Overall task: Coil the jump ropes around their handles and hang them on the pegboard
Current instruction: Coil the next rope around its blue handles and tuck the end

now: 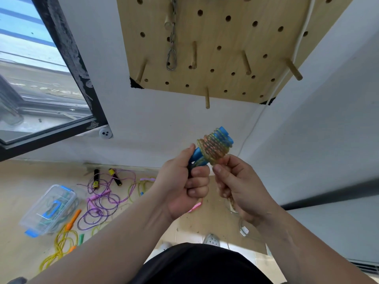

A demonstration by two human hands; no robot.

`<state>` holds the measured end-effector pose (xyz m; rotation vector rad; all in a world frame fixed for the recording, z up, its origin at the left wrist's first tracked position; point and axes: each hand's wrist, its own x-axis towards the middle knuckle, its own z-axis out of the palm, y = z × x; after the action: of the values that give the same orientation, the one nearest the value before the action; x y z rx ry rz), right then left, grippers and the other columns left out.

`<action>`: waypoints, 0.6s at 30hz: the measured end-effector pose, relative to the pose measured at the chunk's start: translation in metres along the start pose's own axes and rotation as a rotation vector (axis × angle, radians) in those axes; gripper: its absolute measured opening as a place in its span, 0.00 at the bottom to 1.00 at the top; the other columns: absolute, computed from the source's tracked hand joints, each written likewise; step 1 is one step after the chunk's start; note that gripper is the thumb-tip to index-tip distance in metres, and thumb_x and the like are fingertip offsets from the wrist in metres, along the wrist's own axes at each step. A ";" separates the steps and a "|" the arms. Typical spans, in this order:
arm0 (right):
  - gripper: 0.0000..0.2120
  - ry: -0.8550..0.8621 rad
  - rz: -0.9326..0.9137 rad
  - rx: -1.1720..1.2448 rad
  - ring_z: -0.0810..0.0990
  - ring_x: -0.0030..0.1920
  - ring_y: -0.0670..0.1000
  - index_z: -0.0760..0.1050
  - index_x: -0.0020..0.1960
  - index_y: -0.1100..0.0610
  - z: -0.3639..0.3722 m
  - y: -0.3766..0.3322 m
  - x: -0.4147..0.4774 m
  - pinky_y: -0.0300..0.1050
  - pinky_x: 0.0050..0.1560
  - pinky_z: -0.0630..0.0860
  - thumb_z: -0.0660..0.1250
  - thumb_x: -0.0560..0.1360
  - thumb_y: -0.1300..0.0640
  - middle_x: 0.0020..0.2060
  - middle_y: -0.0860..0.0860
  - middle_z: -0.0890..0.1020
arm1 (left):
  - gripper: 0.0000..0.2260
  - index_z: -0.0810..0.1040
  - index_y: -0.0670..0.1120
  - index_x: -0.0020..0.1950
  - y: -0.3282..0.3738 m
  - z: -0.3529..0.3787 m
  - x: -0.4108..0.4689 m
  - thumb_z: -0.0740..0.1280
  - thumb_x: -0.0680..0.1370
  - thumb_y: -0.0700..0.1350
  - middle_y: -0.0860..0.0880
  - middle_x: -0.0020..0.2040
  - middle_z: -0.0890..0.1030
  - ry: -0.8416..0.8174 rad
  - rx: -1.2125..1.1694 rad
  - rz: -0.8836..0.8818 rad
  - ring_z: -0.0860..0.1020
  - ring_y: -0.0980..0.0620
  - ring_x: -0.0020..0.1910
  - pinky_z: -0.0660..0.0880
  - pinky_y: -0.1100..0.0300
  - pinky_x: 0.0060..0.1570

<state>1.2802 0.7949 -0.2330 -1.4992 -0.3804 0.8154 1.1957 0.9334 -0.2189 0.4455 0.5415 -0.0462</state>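
Observation:
My left hand grips the lower ends of two blue jump-rope handles held side by side, pointing up and to the right. A yellow-green speckled rope is coiled in many turns round their upper half. My right hand pinches the loose end of that rope just below the coil, and the tail hangs down behind its palm. The wooden pegboard hangs on the wall above, with several bare wooden pegs sticking out.
A metal chain with a carabiner hangs on the pegboard. On the floor at left lie purple, yellow and other loose jump ropes, black-and-yellow handles and a clear plastic box. A window is at far left.

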 end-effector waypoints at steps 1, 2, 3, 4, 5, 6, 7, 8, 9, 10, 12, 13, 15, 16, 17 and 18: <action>0.02 -0.076 0.005 0.040 0.65 0.28 0.46 0.81 0.49 0.53 -0.005 -0.001 0.003 0.38 0.28 0.64 0.71 0.77 0.58 0.28 0.48 0.70 | 0.13 0.73 0.47 0.47 0.001 -0.001 -0.002 0.59 0.84 0.55 0.52 0.27 0.61 -0.027 0.015 -0.038 0.56 0.59 0.19 0.53 0.67 0.18; 0.04 -0.151 0.011 0.048 0.64 0.27 0.46 0.83 0.48 0.52 -0.011 -0.003 0.006 0.38 0.28 0.64 0.70 0.75 0.59 0.28 0.47 0.69 | 0.12 0.73 0.48 0.46 0.003 -0.002 -0.004 0.60 0.83 0.55 0.52 0.28 0.60 -0.045 0.043 -0.075 0.56 0.59 0.19 0.52 0.67 0.18; 0.06 -0.218 0.008 -0.004 0.64 0.27 0.45 0.83 0.44 0.50 -0.018 -0.008 0.008 0.37 0.29 0.64 0.69 0.74 0.60 0.27 0.47 0.68 | 0.11 0.72 0.49 0.45 0.006 -0.005 -0.005 0.61 0.81 0.55 0.52 0.28 0.60 -0.058 0.083 -0.108 0.56 0.59 0.19 0.52 0.67 0.18; 0.09 -0.277 0.000 -0.113 0.65 0.27 0.44 0.83 0.40 0.50 -0.024 -0.017 0.010 0.37 0.29 0.65 0.70 0.74 0.62 0.27 0.46 0.69 | 0.11 0.71 0.49 0.44 0.008 -0.007 -0.007 0.63 0.80 0.55 0.52 0.28 0.60 -0.072 0.137 -0.137 0.56 0.59 0.19 0.52 0.67 0.19; 0.13 -0.343 -0.007 -0.269 0.67 0.26 0.44 0.82 0.37 0.50 -0.030 -0.025 0.014 0.36 0.29 0.66 0.70 0.75 0.65 0.26 0.46 0.71 | 0.11 0.71 0.49 0.44 0.009 -0.009 -0.009 0.63 0.79 0.55 0.52 0.28 0.60 -0.087 0.210 -0.160 0.56 0.59 0.19 0.51 0.67 0.20; 0.16 -0.406 0.005 -0.444 0.69 0.26 0.43 0.82 0.35 0.50 -0.036 -0.035 0.018 0.36 0.29 0.68 0.70 0.76 0.68 0.26 0.46 0.73 | 0.11 0.70 0.49 0.43 0.009 -0.012 -0.010 0.62 0.80 0.55 0.52 0.28 0.60 -0.098 0.307 -0.172 0.55 0.59 0.20 0.51 0.67 0.21; 0.17 -0.475 0.024 -0.610 0.72 0.27 0.44 0.82 0.34 0.51 -0.041 -0.043 0.025 0.38 0.30 0.71 0.69 0.76 0.69 0.27 0.47 0.76 | 0.11 0.70 0.50 0.43 0.008 -0.014 -0.011 0.61 0.81 0.55 0.51 0.29 0.61 -0.102 0.416 -0.172 0.54 0.58 0.22 0.50 0.65 0.23; 0.14 -0.548 0.043 -0.743 0.75 0.30 0.48 0.83 0.36 0.52 -0.045 -0.049 0.032 0.44 0.32 0.75 0.70 0.76 0.68 0.29 0.50 0.80 | 0.12 0.69 0.51 0.43 0.006 -0.016 -0.011 0.61 0.83 0.54 0.50 0.30 0.61 -0.099 0.517 -0.162 0.53 0.56 0.24 0.49 0.64 0.25; 0.10 -0.613 0.072 -0.839 0.78 0.33 0.54 0.84 0.40 0.53 -0.046 -0.052 0.039 0.52 0.36 0.77 0.71 0.75 0.65 0.33 0.54 0.82 | 0.12 0.68 0.51 0.43 0.004 -0.018 -0.011 0.60 0.84 0.53 0.49 0.31 0.61 -0.093 0.598 -0.150 0.53 0.55 0.26 0.48 0.62 0.27; 0.05 -0.664 0.112 -0.900 0.80 0.37 0.59 0.84 0.43 0.55 -0.045 -0.053 0.045 0.56 0.40 0.79 0.71 0.75 0.62 0.37 0.57 0.84 | 0.12 0.67 0.50 0.43 0.002 -0.019 -0.010 0.60 0.85 0.53 0.49 0.31 0.60 -0.086 0.661 -0.142 0.53 0.54 0.27 0.48 0.61 0.28; 0.03 -0.720 0.165 -0.990 0.81 0.37 0.55 0.84 0.46 0.56 -0.040 -0.049 0.055 0.52 0.39 0.80 0.71 0.76 0.59 0.39 0.57 0.84 | 0.11 0.68 0.48 0.45 -0.004 -0.020 -0.007 0.60 0.85 0.51 0.48 0.32 0.59 -0.062 0.787 -0.120 0.53 0.53 0.28 0.48 0.60 0.28; 0.03 -0.746 0.178 -1.042 0.80 0.37 0.52 0.83 0.45 0.55 -0.036 -0.048 0.060 0.48 0.38 0.80 0.71 0.77 0.58 0.38 0.56 0.84 | 0.11 0.68 0.47 0.45 -0.007 -0.020 -0.006 0.59 0.85 0.50 0.49 0.32 0.60 -0.033 0.866 -0.096 0.54 0.52 0.28 0.48 0.60 0.27; 0.05 -0.793 0.220 -1.118 0.78 0.36 0.50 0.83 0.44 0.52 -0.028 -0.045 0.069 0.45 0.37 0.80 0.70 0.78 0.54 0.36 0.54 0.81 | 0.12 0.69 0.45 0.44 -0.015 -0.021 -0.003 0.59 0.85 0.48 0.49 0.32 0.64 0.054 1.058 -0.008 0.59 0.54 0.25 0.54 0.62 0.24; 0.07 -0.798 0.252 -1.127 0.77 0.36 0.50 0.82 0.43 0.51 -0.025 -0.044 0.072 0.45 0.37 0.80 0.70 0.79 0.53 0.34 0.52 0.79 | 0.13 0.70 0.43 0.45 -0.019 -0.022 -0.001 0.59 0.86 0.48 0.48 0.34 0.67 0.099 1.159 0.044 0.63 0.54 0.26 0.59 0.62 0.23; 0.08 -0.782 0.284 -1.120 0.76 0.35 0.49 0.81 0.42 0.50 -0.021 -0.044 0.074 0.45 0.37 0.80 0.69 0.79 0.53 0.32 0.50 0.78 | 0.14 0.72 0.41 0.47 -0.022 -0.024 0.001 0.58 0.86 0.49 0.47 0.37 0.70 0.140 1.250 0.092 0.66 0.54 0.28 0.63 0.62 0.26; 0.09 -0.746 0.304 -1.115 0.75 0.33 0.48 0.81 0.42 0.51 -0.016 -0.043 0.074 0.44 0.37 0.79 0.68 0.80 0.54 0.30 0.48 0.76 | 0.15 0.72 0.41 0.48 -0.025 -0.028 0.004 0.57 0.86 0.50 0.47 0.38 0.72 0.182 1.328 0.133 0.68 0.52 0.31 0.65 0.61 0.29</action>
<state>1.3528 0.8388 -0.2118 -2.2494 -1.3453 1.5439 1.1816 0.9229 -0.2525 1.7920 0.6056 -0.2452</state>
